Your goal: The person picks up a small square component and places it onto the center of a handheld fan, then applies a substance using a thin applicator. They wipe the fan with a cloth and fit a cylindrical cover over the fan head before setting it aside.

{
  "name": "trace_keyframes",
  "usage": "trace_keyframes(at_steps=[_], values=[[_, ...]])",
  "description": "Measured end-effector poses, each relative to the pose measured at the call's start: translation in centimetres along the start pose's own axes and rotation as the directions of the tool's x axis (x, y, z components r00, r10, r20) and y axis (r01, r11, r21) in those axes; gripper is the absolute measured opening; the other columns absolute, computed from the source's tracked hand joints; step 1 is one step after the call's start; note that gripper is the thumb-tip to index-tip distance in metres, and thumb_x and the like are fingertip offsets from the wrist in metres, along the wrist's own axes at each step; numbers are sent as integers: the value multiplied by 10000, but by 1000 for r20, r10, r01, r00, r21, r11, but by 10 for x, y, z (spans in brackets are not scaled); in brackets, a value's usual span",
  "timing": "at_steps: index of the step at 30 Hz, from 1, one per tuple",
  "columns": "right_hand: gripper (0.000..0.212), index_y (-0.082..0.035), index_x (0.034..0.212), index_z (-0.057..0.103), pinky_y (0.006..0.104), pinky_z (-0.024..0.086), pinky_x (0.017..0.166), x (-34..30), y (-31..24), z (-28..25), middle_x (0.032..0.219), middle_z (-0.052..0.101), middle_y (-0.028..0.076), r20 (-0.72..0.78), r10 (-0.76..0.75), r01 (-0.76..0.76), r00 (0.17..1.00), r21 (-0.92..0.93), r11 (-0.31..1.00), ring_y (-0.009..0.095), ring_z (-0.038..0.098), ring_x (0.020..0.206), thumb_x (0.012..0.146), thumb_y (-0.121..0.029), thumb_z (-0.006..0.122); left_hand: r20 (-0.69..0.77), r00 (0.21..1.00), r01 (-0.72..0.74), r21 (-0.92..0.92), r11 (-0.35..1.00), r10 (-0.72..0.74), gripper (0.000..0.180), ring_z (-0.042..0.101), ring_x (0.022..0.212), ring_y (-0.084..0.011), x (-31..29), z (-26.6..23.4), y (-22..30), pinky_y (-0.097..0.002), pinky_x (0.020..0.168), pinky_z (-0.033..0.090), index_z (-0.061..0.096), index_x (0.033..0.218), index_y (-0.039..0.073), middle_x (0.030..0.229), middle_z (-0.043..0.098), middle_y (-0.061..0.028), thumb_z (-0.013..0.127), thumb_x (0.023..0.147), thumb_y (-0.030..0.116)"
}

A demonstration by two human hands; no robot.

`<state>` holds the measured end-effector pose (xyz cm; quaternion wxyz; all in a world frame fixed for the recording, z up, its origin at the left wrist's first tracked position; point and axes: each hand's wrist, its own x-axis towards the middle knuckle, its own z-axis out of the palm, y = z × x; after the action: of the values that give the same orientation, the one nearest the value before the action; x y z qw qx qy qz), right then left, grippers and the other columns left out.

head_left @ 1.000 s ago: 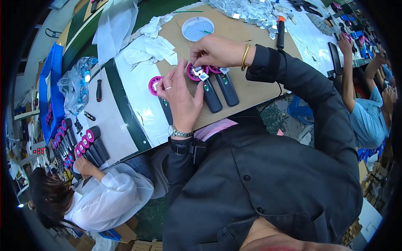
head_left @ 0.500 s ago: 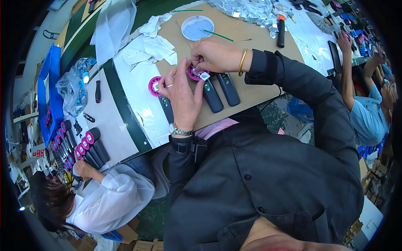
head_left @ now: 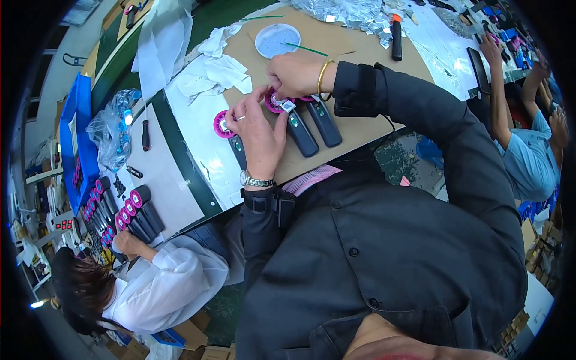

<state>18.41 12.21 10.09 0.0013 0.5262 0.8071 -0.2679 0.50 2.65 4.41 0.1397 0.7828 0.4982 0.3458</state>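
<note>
My left hand (head_left: 262, 139) curls its fingers around the pink, ring-shaped head (head_left: 277, 103) of a black-handled device (head_left: 302, 134), steadying it on the brown board. Bent over the far side of that same head is my right hand (head_left: 295, 73), its fingers pinched together; what they hold, if anything, is hidden. Another device (head_left: 325, 125) of the kind lies just to the right, its pink head partly covered by my right hand. To the left, beside my left fingers, is one more pink-headed device (head_left: 222, 125), its handle partly behind my left hand.
Beyond my hands stands a round white dish (head_left: 277, 37) with a green stick (head_left: 307, 49) across its rim. White cloth (head_left: 213, 75) lies at left, an orange-and-black tool (head_left: 396, 39) at far right. A co-worker in white (head_left: 171, 279) handles several similar devices (head_left: 137, 210) at lower left.
My right hand has shifted slightly left and away, uncovering more of the middle pink head. My left hand keeps its hold. The whole view has moved a little.
</note>
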Motion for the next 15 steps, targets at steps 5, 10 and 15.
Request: trace_keyframes(at_steps=[5,10,15], values=[[324,-78,860,723,427,563,713,-3,-2,-3,811,759,122,-12,7,-7,1000,8,1000,302,744,787,848,-327,930,-13,1000,-26,-9,1000,25,694,552,1318,-306,0,1,-4,-531,1209,252,571,1445,76,1353,673,-91,885,826,76],[279,-62,884,713,416,548,700,-18,18,9,807,734,114,-210,-120,162,970,195,967,291,720,767,866,-263,906,2,1000,-5,29,1000,5,708,550,1339,-304,-3,0,-4,-533,1216,243,585,1462,93,1393,671,-81,890,824,110],[220,-50,949,703,403,529,714,-80,50,14,838,687,105,-553,-249,416,795,199,887,292,680,778,910,-196,863,-52,995,-85,28,996,86,723,541,1380,-295,-3,-4,7,-527,1234,224,597,1493,112,1450,667,-63,868,825,166]])
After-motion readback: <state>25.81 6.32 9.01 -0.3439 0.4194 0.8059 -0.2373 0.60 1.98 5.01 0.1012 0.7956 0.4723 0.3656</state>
